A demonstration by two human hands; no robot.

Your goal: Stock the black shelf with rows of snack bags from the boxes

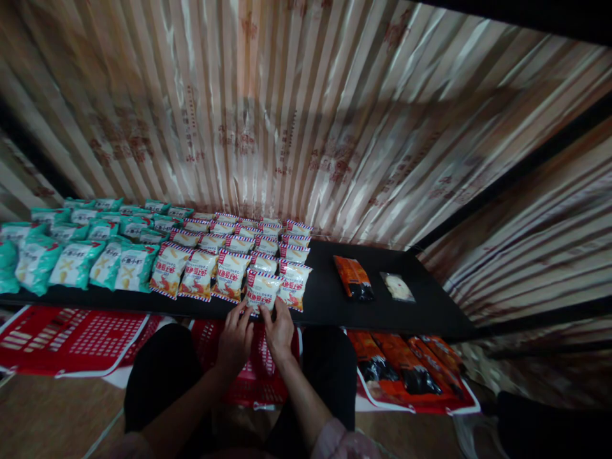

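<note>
The snack bag [262, 288], white with a striped edge along its top, is at the front edge of the black shelf [321, 280], its printed face turned toward the person. Its lower part lies between the fingertips of the two hands, its upper part rising clear of them. The left hand [235, 336] touches it at the lower left corner, with the fingers slightly bent and set close beside one another. The right hand [278, 331] meets the lower right side, its forefinger along the edge and its thumb near the bottom, these two a little apart. Whether either hand pinches the bag or merely presses against it, one cannot tell.

Just beside it on the right is a matching bag [295, 284], partly overlapped; on the left another matching bag [230, 275] leads a row, with more rows reaching back behind. Further left, teal bags [132, 264] crowd the shelf. Well apart to the right lie an orange packet [351, 275] and a small clear pouch [398, 287]. Below the shelf, a red basket [268, 376] sits between the person's dark-clad knees [162, 370], with another red basket [108, 335] to the left, while orange packets [404, 363] fill a third basket [411, 405] to the right. A pleated curtain [268, 127] hangs behind everything
</note>
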